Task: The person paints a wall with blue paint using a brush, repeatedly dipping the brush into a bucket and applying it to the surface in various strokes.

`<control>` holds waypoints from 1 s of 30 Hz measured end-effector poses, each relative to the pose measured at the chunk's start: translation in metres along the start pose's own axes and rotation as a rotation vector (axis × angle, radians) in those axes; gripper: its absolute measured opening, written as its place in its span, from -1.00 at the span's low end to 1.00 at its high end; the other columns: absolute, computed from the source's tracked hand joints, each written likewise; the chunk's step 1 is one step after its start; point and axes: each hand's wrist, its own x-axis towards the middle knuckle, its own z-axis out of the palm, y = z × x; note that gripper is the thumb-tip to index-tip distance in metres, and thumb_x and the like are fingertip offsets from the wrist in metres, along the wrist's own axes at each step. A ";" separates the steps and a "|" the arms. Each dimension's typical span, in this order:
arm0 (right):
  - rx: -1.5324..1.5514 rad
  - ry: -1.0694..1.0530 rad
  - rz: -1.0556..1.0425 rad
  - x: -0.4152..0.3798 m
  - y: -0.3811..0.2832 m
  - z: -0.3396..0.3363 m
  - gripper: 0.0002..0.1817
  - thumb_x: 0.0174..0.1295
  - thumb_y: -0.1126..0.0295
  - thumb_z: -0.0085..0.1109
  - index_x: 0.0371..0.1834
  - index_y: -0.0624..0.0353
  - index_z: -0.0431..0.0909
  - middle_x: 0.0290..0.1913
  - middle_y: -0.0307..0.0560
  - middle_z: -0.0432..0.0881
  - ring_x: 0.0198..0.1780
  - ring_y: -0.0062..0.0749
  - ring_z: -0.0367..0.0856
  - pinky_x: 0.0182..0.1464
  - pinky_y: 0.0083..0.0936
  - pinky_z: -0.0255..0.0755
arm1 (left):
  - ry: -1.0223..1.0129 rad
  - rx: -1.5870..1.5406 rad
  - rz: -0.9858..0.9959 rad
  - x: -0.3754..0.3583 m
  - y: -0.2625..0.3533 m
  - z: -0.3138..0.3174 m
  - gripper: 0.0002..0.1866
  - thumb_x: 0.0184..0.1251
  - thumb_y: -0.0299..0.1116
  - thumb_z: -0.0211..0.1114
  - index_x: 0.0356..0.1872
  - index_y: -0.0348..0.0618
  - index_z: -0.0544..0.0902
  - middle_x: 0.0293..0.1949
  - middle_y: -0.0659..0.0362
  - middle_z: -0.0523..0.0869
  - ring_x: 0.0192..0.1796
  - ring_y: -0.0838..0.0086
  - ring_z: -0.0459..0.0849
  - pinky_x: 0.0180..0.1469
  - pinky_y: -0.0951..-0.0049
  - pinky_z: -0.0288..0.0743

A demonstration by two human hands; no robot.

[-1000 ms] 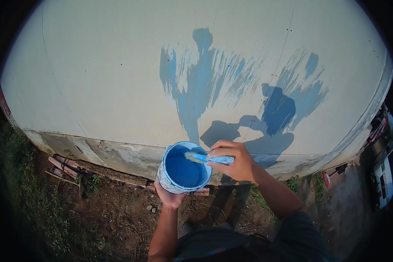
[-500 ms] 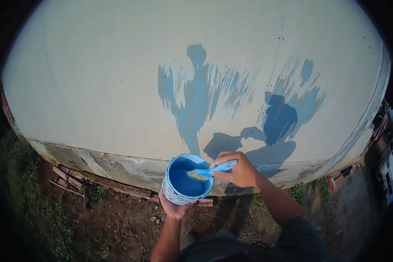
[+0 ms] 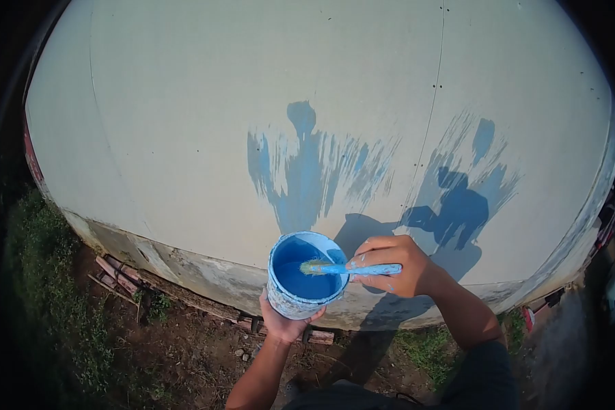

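My left hand (image 3: 285, 324) is wrapped round the lower part of a paint-spattered bucket (image 3: 288, 301), holding it from below. Blue paint (image 3: 298, 277) fills part of the bucket. Between the fingers and thumb of my right hand (image 3: 398, 265) is the blue-stained handle of a paintbrush (image 3: 362, 269). Its pale bristles (image 3: 313, 267) point left, over the paint inside the rim. Paint smears mark the right fingers. Beyond the bucket, a pale wall (image 3: 178, 184) carries streaky blue patches (image 3: 301, 181), and my shadow (image 3: 461, 205) falls across the right-hand patch.
Along the foot of the wall lie wooden boards (image 3: 184, 295) on bare soil (image 3: 178, 348). Grass (image 3: 55, 287) grows at the left, with a smaller tuft (image 3: 424, 352) at the right. A red object (image 3: 527, 318) lies near the wall's right corner.
The bucket and both hands have shifted slightly right in view. The brush has turned from slanting to nearly level, its bristles still over the bucket. The wall sits lower in view.
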 end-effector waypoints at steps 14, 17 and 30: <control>-0.415 0.116 -0.353 0.019 0.024 -0.106 -0.74 0.26 0.45 0.65 0.01 0.11 0.87 -0.02 -0.08 0.82 -0.10 -0.17 0.81 -0.10 -0.27 0.73 | -0.072 0.042 0.008 0.101 -0.051 0.069 -0.06 0.56 0.45 -0.10 0.77 0.06 0.31 0.69 -0.11 0.41 0.60 -0.23 0.50 0.46 -0.48 0.49; -0.489 0.224 -0.361 0.032 0.036 -0.129 -0.75 0.27 0.45 0.64 0.00 0.10 0.86 0.01 -0.08 0.83 -0.02 -0.13 0.84 -0.03 -0.28 0.77 | -0.115 0.047 0.002 0.124 -0.054 0.072 -0.07 0.57 0.45 -0.10 0.76 0.08 0.30 0.70 -0.09 0.39 0.62 -0.21 0.48 0.49 -0.51 0.45; -1.321 0.437 -0.537 0.100 0.132 -0.167 -0.78 0.30 0.49 0.48 0.00 0.20 0.81 0.08 0.15 0.87 0.19 -0.01 0.89 0.16 -0.23 0.78 | -0.127 0.029 0.059 0.130 -0.051 0.052 -0.01 0.53 0.48 0.00 0.80 0.09 0.23 0.72 -0.19 0.31 0.61 -0.32 0.46 0.46 -0.49 0.52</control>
